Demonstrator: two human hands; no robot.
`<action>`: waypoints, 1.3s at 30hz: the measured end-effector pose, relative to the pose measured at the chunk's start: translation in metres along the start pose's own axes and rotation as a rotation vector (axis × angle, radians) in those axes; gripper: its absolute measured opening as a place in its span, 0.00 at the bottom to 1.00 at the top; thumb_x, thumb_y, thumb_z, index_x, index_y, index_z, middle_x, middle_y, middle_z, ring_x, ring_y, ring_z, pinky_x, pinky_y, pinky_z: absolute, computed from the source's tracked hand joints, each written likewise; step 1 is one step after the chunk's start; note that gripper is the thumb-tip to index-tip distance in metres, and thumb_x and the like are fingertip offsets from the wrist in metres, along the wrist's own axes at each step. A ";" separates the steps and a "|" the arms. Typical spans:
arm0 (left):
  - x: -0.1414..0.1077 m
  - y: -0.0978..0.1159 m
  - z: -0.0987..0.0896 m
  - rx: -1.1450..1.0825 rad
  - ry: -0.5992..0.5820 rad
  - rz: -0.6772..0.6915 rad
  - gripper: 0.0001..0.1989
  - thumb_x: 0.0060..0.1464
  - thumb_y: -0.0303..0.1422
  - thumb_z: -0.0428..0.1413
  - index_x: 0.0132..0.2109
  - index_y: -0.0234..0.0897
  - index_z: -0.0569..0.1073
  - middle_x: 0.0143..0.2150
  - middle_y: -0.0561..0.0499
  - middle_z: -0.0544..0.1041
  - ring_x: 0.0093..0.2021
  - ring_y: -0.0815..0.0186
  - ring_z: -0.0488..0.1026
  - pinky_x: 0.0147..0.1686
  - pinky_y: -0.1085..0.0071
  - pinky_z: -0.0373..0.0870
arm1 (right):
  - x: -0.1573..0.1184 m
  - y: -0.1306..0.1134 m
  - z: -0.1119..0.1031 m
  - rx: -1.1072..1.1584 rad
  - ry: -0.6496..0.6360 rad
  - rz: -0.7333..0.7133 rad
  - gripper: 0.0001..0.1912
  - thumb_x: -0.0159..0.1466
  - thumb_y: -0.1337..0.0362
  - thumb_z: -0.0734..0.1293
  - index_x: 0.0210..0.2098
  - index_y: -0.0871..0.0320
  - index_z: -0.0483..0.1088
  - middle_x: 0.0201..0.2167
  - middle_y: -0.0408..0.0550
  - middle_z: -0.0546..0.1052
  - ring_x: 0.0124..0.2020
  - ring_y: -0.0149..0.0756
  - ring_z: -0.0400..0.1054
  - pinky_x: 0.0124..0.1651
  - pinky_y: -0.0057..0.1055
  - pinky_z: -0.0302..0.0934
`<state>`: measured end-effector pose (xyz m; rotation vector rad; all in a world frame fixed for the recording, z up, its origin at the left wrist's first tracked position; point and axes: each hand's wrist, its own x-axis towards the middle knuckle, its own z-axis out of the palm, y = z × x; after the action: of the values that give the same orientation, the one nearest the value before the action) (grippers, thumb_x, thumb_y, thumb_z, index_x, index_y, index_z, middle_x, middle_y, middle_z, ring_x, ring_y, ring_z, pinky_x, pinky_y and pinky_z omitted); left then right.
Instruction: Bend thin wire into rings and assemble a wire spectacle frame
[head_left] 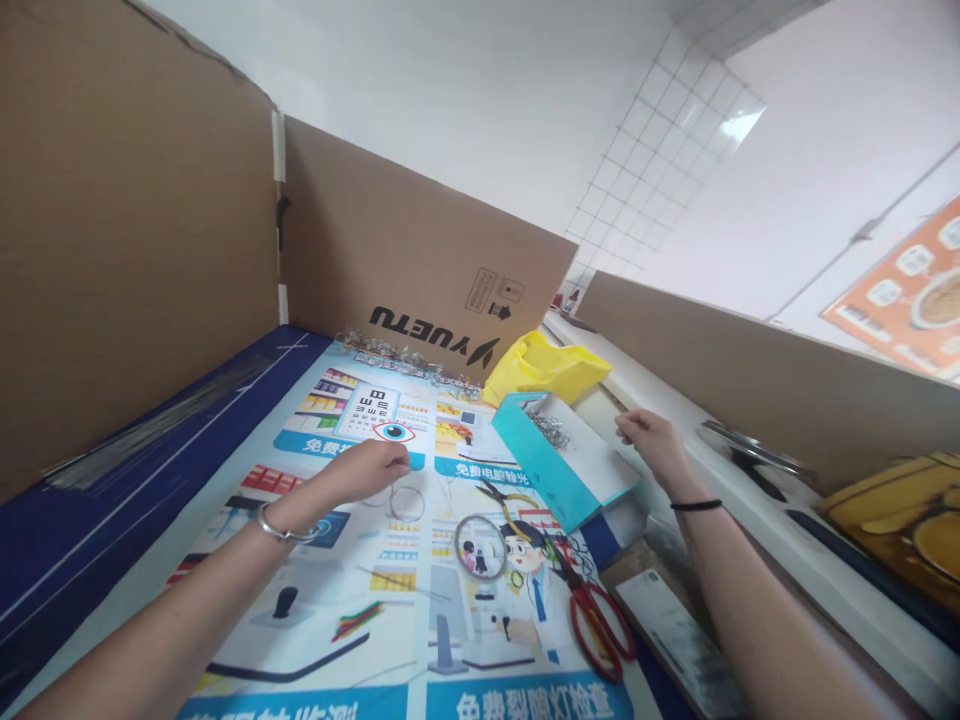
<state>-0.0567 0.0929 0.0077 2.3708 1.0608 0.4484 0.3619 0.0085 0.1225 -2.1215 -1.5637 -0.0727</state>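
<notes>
Bare forearms, 2 of them, stretch up from the lower part of the view, the left with a shiny silver bangle [279, 527] at the wrist and the right with a thin black band [696, 506]. The left hand [379, 468] is drawn into a narrow, closed grip above a blue-and-white printed poster [420, 600]; a fine, pale wire loop [423, 506] shows just below it, perhaps running up into the fingers, though the strand is too faint to follow. The right hand [649, 444] is also closed, fingers folded inward, beside a turquoise-and-white rectangular box [529, 455]; whether it pinches anything I cannot tell. A white flat packet [667, 615] near the right forearm is hard to read, and an orange poster [915, 285] with pictures of food is cut off by the right edge. The turquoise-and-white box holds a tangle of small silvery pieces [549, 425]. Behind it sits a crumpled bright yellow bag [551, 367], its inside hidden. More silvery scraps [397, 350] line the foot of a brown cardboard panel [420, 240]. Yellow-handled metal pliers [519, 497] and red-handled scissors [600, 625] lie on the poster near the box.
</notes>
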 end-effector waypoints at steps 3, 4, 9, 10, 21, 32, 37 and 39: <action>0.000 -0.001 0.000 0.003 -0.013 -0.005 0.10 0.54 0.33 0.48 0.32 0.38 0.74 0.33 0.50 0.78 0.34 0.63 0.72 0.30 0.73 0.59 | -0.001 0.015 -0.001 -0.252 -0.037 -0.021 0.18 0.51 0.56 0.67 0.37 0.62 0.74 0.41 0.61 0.76 0.45 0.52 0.66 0.43 0.42 0.59; 0.000 -0.001 0.001 0.005 -0.014 -0.009 0.10 0.54 0.33 0.48 0.32 0.38 0.74 0.33 0.50 0.78 0.34 0.63 0.72 0.30 0.73 0.59 | -0.003 0.015 0.001 -0.327 -0.053 -0.033 0.17 0.50 0.57 0.68 0.36 0.62 0.74 0.41 0.62 0.76 0.48 0.55 0.64 0.45 0.45 0.58; 0.003 -0.005 0.003 0.014 -0.013 -0.051 0.10 0.54 0.34 0.49 0.33 0.39 0.74 0.33 0.51 0.78 0.34 0.62 0.72 0.29 0.73 0.59 | -0.021 -0.025 0.031 -0.534 -0.139 -0.183 0.17 0.63 0.64 0.56 0.31 0.62 0.75 0.36 0.64 0.76 0.47 0.52 0.64 0.48 0.45 0.54; 0.003 -0.006 0.003 0.016 -0.012 -0.057 0.10 0.54 0.34 0.49 0.32 0.40 0.74 0.33 0.51 0.78 0.34 0.62 0.72 0.29 0.73 0.59 | -0.026 -0.038 0.042 -0.533 -0.168 -0.243 0.16 0.63 0.66 0.56 0.36 0.61 0.75 0.39 0.62 0.76 0.48 0.49 0.64 0.49 0.41 0.53; 0.002 -0.006 0.002 0.034 0.018 -0.064 0.09 0.53 0.34 0.49 0.33 0.40 0.74 0.33 0.50 0.78 0.35 0.62 0.73 0.29 0.73 0.58 | -0.070 -0.139 0.168 -0.558 -0.536 -0.410 0.30 0.55 0.40 0.65 0.41 0.61 0.72 0.42 0.56 0.74 0.44 0.45 0.68 0.41 0.33 0.61; 0.005 -0.018 0.002 0.038 0.032 -0.055 0.10 0.53 0.34 0.49 0.33 0.40 0.75 0.34 0.50 0.79 0.35 0.62 0.73 0.30 0.73 0.59 | -0.045 -0.151 0.191 -0.694 -0.722 -0.354 0.17 0.65 0.60 0.64 0.51 0.61 0.65 0.49 0.52 0.70 0.45 0.39 0.68 0.45 0.41 0.65; 0.002 -0.013 -0.002 0.043 0.018 -0.073 0.09 0.53 0.33 0.50 0.32 0.39 0.75 0.32 0.50 0.78 0.33 0.62 0.73 0.28 0.73 0.58 | -0.038 -0.160 0.196 -0.735 -0.748 -0.382 0.17 0.65 0.60 0.64 0.51 0.61 0.65 0.49 0.52 0.70 0.45 0.39 0.68 0.46 0.41 0.65; 0.001 -0.012 -0.004 0.040 0.016 -0.075 0.09 0.53 0.33 0.50 0.33 0.39 0.75 0.32 0.50 0.78 0.34 0.62 0.73 0.28 0.73 0.59 | -0.037 -0.162 0.198 -0.750 -0.758 -0.395 0.17 0.65 0.60 0.64 0.51 0.61 0.65 0.49 0.52 0.70 0.45 0.39 0.68 0.46 0.42 0.65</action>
<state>-0.0651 0.1018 0.0048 2.3569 1.1716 0.4232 0.1531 0.0936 -0.0043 -2.4952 -2.7366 0.0255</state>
